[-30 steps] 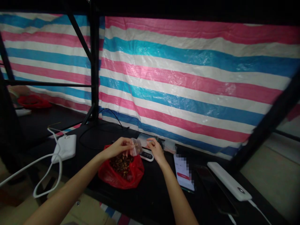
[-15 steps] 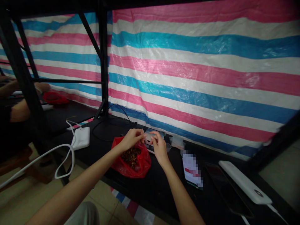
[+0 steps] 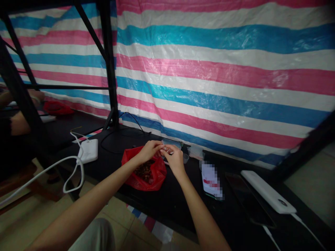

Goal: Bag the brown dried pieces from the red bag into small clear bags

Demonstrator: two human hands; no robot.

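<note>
A red plastic bag [image 3: 136,179] full of small dark brown pieces lies open on the black table [image 3: 167,205]. Just above its far edge my left hand [image 3: 149,150] and my right hand [image 3: 174,158] meet, both pinching a small clear plastic bag [image 3: 170,143] between the fingertips. The little bag is mostly hidden by my fingers, so I cannot tell what is in it. A small scale lies behind my hands, nearly all hidden.
A white power bank [image 3: 89,150] with a white cable [image 3: 70,174] lies at the left. At the right are a phone with a lit screen [image 3: 210,179], a dark phone [image 3: 240,195] and another white power bank [image 3: 268,191]. Striped tarp [image 3: 209,83] backs the table. Another person's arm [image 3: 18,123] shows at far left.
My hands have drawn closer together on the small clear bag, which was held open over the red bag a second ago. The view has shifted down and to the left.
</note>
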